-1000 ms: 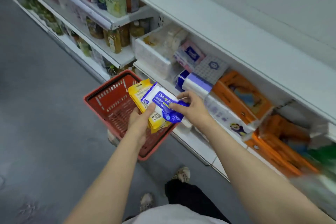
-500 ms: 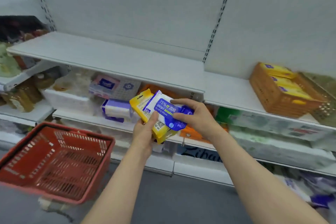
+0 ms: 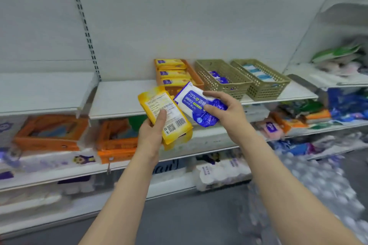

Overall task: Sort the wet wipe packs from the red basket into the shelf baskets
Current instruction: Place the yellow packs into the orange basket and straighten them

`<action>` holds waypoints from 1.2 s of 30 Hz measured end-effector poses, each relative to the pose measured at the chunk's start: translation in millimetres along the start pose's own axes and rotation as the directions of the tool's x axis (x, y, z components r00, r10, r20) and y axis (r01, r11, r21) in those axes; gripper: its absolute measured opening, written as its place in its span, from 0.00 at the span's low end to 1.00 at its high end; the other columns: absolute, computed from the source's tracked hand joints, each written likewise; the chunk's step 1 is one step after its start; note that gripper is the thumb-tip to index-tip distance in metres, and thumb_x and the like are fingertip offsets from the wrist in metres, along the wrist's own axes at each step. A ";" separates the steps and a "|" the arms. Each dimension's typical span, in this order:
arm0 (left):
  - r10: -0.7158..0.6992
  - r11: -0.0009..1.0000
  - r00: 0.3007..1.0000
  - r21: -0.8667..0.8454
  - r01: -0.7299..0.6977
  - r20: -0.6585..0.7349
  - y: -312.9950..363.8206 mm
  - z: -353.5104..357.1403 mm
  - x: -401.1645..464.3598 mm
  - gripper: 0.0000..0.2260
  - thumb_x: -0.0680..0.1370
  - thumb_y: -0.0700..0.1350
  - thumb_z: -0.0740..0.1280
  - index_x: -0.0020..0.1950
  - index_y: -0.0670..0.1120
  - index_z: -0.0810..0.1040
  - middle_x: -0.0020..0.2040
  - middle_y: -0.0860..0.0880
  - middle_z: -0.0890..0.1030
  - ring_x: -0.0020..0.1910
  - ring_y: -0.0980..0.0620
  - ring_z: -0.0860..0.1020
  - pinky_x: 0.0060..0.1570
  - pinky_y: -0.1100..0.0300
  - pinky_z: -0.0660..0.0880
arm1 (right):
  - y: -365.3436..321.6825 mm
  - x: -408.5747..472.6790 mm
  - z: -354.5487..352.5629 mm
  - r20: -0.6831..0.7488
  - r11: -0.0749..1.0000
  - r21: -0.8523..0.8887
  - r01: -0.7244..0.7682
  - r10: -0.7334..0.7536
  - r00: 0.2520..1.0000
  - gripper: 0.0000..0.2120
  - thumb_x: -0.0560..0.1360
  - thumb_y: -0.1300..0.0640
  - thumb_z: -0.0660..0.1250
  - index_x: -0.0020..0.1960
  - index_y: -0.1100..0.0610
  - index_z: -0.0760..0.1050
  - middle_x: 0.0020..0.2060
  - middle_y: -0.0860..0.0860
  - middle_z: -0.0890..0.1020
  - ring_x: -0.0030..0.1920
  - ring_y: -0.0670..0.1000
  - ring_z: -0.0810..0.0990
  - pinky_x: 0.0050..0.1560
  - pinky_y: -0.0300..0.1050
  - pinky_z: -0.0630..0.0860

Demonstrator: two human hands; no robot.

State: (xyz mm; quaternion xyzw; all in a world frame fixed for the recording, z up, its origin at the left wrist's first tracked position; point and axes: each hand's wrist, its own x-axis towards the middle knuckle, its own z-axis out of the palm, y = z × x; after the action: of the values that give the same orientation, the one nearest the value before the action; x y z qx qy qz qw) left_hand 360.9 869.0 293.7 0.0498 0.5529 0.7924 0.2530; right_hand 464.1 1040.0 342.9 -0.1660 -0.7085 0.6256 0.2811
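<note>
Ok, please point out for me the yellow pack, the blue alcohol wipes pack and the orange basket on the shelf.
yellow pack (image 3: 166, 113): head view, on its printed back label.
blue alcohol wipes pack (image 3: 192, 100): head view, on its white front panel.
orange basket (image 3: 192, 71): head view, on its right rim.

I hold two packs: one yellow pack (image 3: 166, 114), one blue pack (image 3: 196, 103). On the shelf (image 3: 123, 95) stand three baskets: one orange basket (image 3: 190, 69), two olive baskets (image 3: 242, 82).

A single head-worn camera is looking forward and slightly down from close range, facing the white shelf (image 3: 127, 95) and its back wall. Both forearms are reaching in from the bottom edge, and the grey floor (image 3: 189, 215) is showing below.
</note>
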 end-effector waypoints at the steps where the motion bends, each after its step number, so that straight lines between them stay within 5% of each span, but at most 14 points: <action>1: -0.012 1.000 1.000 0.013 0.012 0.020 -4.6 18.3 -0.5 0.15 0.78 0.52 0.68 0.59 0.45 0.78 0.51 0.47 0.85 0.49 0.48 0.84 0.51 0.51 0.80 | 1.6 1.4 -18.9 -0.024 1.000 0.007 0.001 -0.001 1.000 0.19 0.72 0.70 0.72 0.53 0.48 0.82 0.50 0.51 0.85 0.47 0.49 0.84 0.45 0.43 0.81; 7: -0.007 0.996 0.997 0.094 0.001 0.071 -4.2 107.9 25.6 0.14 0.76 0.51 0.71 0.59 0.48 0.78 0.50 0.49 0.86 0.47 0.50 0.85 0.49 0.52 0.81 | 13.4 23.7 -108.3 -0.135 0.995 0.098 0.012 0.001 0.991 0.21 0.73 0.71 0.70 0.62 0.53 0.79 0.55 0.56 0.83 0.51 0.54 0.85 0.42 0.43 0.81; 13: 0.049 0.993 0.994 0.099 -0.058 0.096 0.2 177.9 93.9 0.13 0.76 0.51 0.71 0.58 0.48 0.79 0.48 0.50 0.86 0.46 0.52 0.85 0.47 0.53 0.80 | 22.3 94.8 -173.2 -0.206 1.000 -0.014 0.019 -0.021 0.978 0.22 0.74 0.69 0.71 0.65 0.55 0.76 0.57 0.55 0.82 0.54 0.54 0.84 0.42 0.42 0.82; 17: 0.057 0.998 0.998 0.019 -0.057 0.035 8.7 217.3 154.6 0.14 0.76 0.49 0.71 0.60 0.45 0.78 0.50 0.48 0.85 0.44 0.52 0.85 0.45 0.54 0.82 | 15.5 167.3 -206.3 -0.195 0.996 -0.091 0.020 -0.037 0.980 0.22 0.75 0.69 0.70 0.66 0.56 0.75 0.53 0.57 0.83 0.46 0.50 0.86 0.39 0.41 0.81; 25: 0.081 0.996 0.992 0.040 -0.077 -0.101 19.4 251.9 244.8 0.10 0.76 0.50 0.71 0.54 0.46 0.80 0.48 0.48 0.85 0.43 0.53 0.85 0.42 0.56 0.82 | 40.1 299.2 -233.6 -0.014 0.981 -0.195 -0.020 0.018 1.000 0.21 0.74 0.69 0.70 0.63 0.52 0.78 0.54 0.52 0.82 0.48 0.49 0.85 0.46 0.47 0.83; 29: 0.087 0.996 0.973 0.052 -0.078 -0.212 15.9 246.6 266.5 0.15 0.74 0.52 0.72 0.56 0.45 0.80 0.49 0.47 0.86 0.45 0.50 0.85 0.50 0.48 0.81 | 67.6 344.8 -228.9 0.145 0.949 -0.309 -0.058 0.107 0.984 0.21 0.73 0.68 0.71 0.62 0.51 0.78 0.56 0.48 0.82 0.52 0.49 0.84 0.51 0.49 0.83; 32: 0.093 0.996 0.954 0.018 -0.092 -0.286 12.8 245.9 271.6 0.16 0.75 0.51 0.72 0.60 0.45 0.79 0.50 0.47 0.85 0.47 0.49 0.85 0.50 0.48 0.80 | 82.7 368.4 -221.0 0.366 0.895 -0.445 -0.027 0.210 0.907 0.20 0.72 0.67 0.73 0.60 0.50 0.80 0.54 0.48 0.82 0.53 0.48 0.83 0.54 0.45 0.81; 36: 0.103 0.994 0.941 0.012 -0.104 -0.324 10.8 253.0 273.2 0.11 0.77 0.49 0.70 0.57 0.46 0.80 0.48 0.48 0.86 0.44 0.51 0.85 0.42 0.54 0.81 | 90.7 382.1 -210.0 0.580 0.742 -0.661 0.108 0.414 0.702 0.18 0.71 0.62 0.74 0.56 0.45 0.81 0.58 0.47 0.80 0.55 0.49 0.80 0.56 0.48 0.78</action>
State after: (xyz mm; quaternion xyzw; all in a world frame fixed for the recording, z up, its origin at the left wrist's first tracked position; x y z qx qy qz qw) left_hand 211.0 1206.0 345.7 -0.0527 0.5814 0.8034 0.1169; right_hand 280.2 1445.6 339.3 -0.0679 -0.9135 0.3760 -0.1398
